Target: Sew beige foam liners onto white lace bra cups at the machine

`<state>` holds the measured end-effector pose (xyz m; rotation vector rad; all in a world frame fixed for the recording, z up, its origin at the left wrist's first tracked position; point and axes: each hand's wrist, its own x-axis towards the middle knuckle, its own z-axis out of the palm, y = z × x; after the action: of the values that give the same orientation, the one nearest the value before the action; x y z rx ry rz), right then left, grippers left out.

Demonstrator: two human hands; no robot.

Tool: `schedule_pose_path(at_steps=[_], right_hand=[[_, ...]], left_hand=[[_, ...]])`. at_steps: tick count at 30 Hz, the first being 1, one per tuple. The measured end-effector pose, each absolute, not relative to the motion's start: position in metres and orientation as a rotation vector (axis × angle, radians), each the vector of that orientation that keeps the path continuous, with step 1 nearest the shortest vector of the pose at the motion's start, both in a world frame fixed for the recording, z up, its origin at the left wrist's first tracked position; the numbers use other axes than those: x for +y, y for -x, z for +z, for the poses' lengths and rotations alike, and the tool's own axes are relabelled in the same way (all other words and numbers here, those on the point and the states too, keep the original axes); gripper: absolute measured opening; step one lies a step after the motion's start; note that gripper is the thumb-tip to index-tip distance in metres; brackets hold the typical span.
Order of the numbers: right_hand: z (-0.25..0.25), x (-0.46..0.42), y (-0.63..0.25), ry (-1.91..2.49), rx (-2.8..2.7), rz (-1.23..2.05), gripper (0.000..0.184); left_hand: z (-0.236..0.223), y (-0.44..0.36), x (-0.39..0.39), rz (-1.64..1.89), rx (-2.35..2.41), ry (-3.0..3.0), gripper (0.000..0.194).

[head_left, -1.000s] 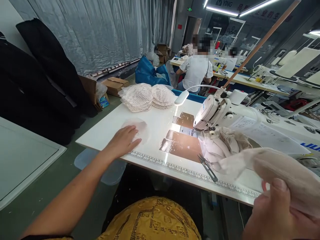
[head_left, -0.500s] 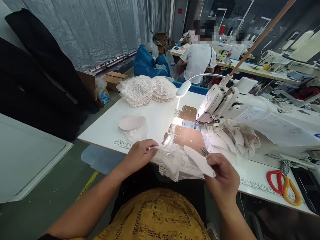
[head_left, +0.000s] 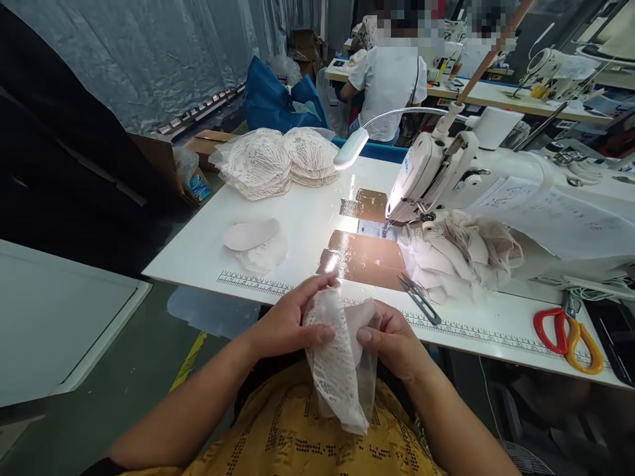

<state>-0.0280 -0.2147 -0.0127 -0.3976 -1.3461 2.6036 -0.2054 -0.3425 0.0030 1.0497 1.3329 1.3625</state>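
Above my lap, in front of the table edge, both hands hold a white lace cup piece (head_left: 331, 360) with sheer fabric along it. My left hand (head_left: 292, 320) pinches its lace side between thumb and fingers. The pale inner side is gripped by my right hand (head_left: 394, 337), thumb on top. On the table to the left lies another pale cup piece (head_left: 255, 241) on sheer fabric. Thread snips (head_left: 421, 301) rest on the printed ruler to the right. Behind them, a heap of beige and white fabric pieces (head_left: 456, 261) sits beside the needle of the sewing machine (head_left: 421, 172).
Stacked lace cups (head_left: 262, 165) stand at the table's back left. A lamp (head_left: 351, 149) hangs over the white table (head_left: 193, 254). Red and yellow scissors (head_left: 568, 337) and a dark phone-like object (head_left: 610, 344) lie at right. A person in a white shirt (head_left: 389, 79) sits beyond.
My right hand came from the far right with the fabric to meet my left hand, which left the cup piece on the table. Both hands then drew the lace piece closer and turned it upright.
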Motion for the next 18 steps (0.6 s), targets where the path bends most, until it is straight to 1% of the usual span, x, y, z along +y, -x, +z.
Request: schedule_pose_path(at_steps=[2,4,5,8,12,13,14,15,16,17,18], right_hand=[[-0.013,-0.216,0.031,0.443,-1.324,2.525,0.029],[-0.015,-0.216,0.034,0.539,-1.407,2.338,0.033],[-0.017,-0.215,0.035,0.576,-1.484,2.207,0.037],[-0.024,-0.213,0.034,0.547,-1.791,1.676,0.048],[-0.026,-0.218,0.031,0.238,-2.141,0.91,0.065],[-0.025,-0.219,0.031,0.186,-2.196,0.784,0.064],[-0.024,-0.22,0.032,0.165,-2.234,0.706,0.054],[-0.022,-0.22,0.033,0.173,-2.25,0.684,0.04],[-0.021,-0.219,0.034,0.207,-2.245,0.727,0.025],[-0.019,-0.217,0.035,0.263,-2.221,0.839,0.014],[-0.016,-0.214,0.036,0.336,-2.176,1.013,0.008]], left_hand=[[0.002,0.201,-0.341,1.268,1.237,-0.983,0.053],[0.003,0.194,-0.339,1.277,1.237,-0.898,0.034],[0.002,0.19,-0.338,1.326,1.275,-0.858,0.029],[0.001,0.179,-0.332,1.511,1.372,-0.755,0.027],[-0.001,0.173,-0.324,1.675,1.405,-0.618,0.03],[-0.002,0.173,-0.323,1.701,1.389,-0.594,0.031],[-0.003,0.172,-0.322,1.715,1.363,-0.582,0.032],[-0.004,0.171,-0.321,1.717,1.328,-0.581,0.033],[-0.005,0.171,-0.322,1.711,1.292,-0.587,0.034],[-0.006,0.171,-0.323,1.698,1.263,-0.597,0.035],[-0.007,0.172,-0.324,1.683,1.25,-0.612,0.036]])
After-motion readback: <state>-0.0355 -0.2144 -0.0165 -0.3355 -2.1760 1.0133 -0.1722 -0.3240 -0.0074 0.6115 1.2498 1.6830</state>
